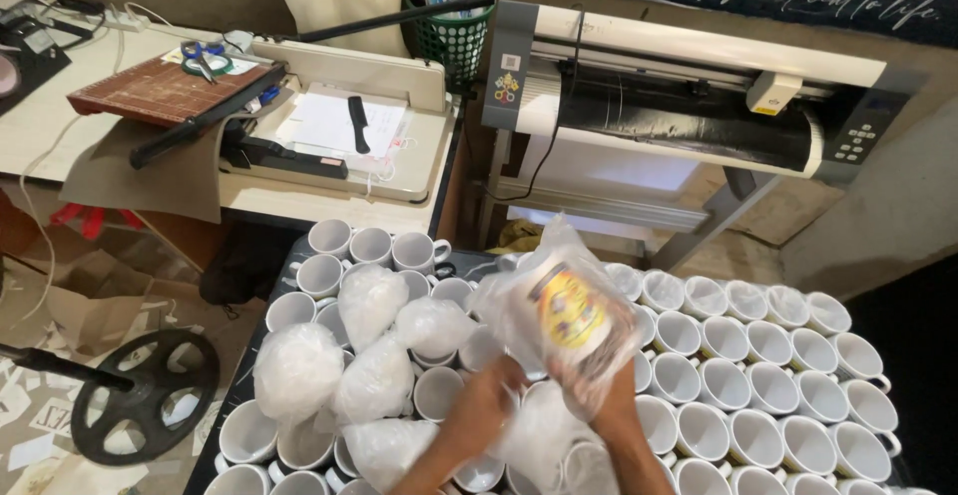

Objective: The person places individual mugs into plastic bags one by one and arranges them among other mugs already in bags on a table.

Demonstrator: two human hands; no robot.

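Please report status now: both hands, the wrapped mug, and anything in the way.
Left hand and right hand both hold the bagged mug, raised above the white mugs. More bagged mugs lie to the left. Nothing blocks.

We see a printed mug [571, 317] wrapped in a clear, crinkled plastic bag [559, 255], lifted above the rows of mugs and tilted so that its side faces us. Its print is a round yellow design with darker markings, blurred by the film. The bag bunches loosely over the top of the mug and gathers below it, where our left hand [482, 407] and right hand [611, 410] grip it from underneath, fingers closed on the plastic. The mug's handle is not visible through the wrapping.
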